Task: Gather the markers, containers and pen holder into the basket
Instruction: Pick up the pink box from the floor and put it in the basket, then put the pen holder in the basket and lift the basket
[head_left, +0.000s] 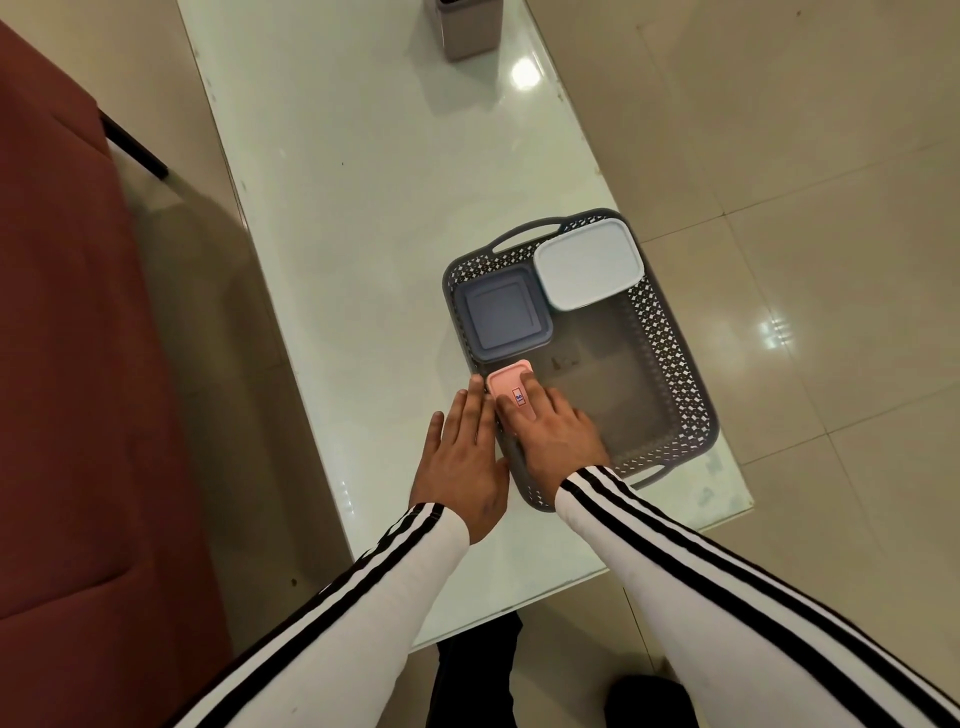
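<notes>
A grey perforated basket (670, 353) with handles sits on the white table's near right part. Inside it, a white-lidded container (589, 262) lies at the far right and a grey-blue container (501, 314) at the far left. A small pink container (506, 384) with a label rests at the basket's near left corner. My right hand (553, 436) lies over the pink container, fingers along its top and side. My left hand (465, 457) presses flat against the basket's left wall beside it, fingers together. A taupe pen holder (467, 28) stands at the table's far end.
The glossy white table (363, 208) runs away from me, its near edge just below my wrists. A dark red sofa (62, 364) fills the left side. Beige tiled floor (805, 156) lies to the right. No markers are visible.
</notes>
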